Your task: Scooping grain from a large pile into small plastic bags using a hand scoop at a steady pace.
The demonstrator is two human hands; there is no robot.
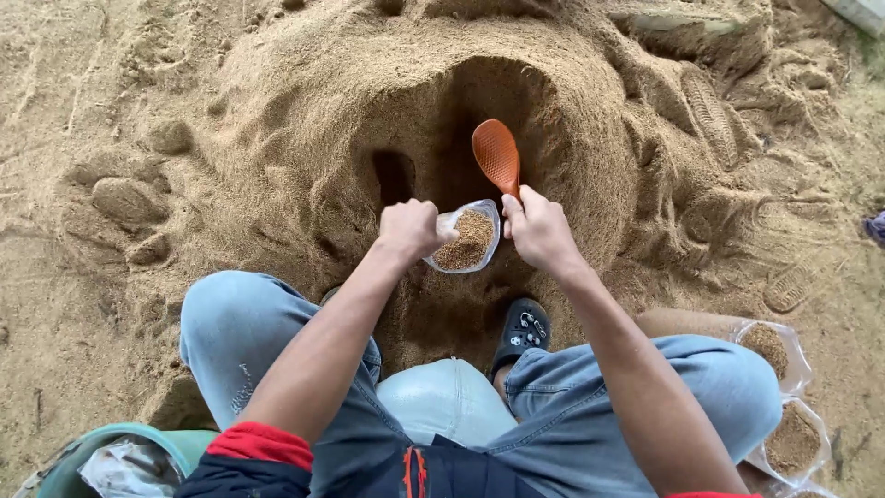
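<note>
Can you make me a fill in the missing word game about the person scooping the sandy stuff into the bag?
1. The right hand holds a scoop whose colour is ____.
2. The left hand holds open a clear plastic ____ partly filled with brown grain.
3. The person's legs are covered by blue ____.
4. More filled bags lie on the ground by the person's ____ knee.

Missing words: orange; bag; jeans; right
</note>
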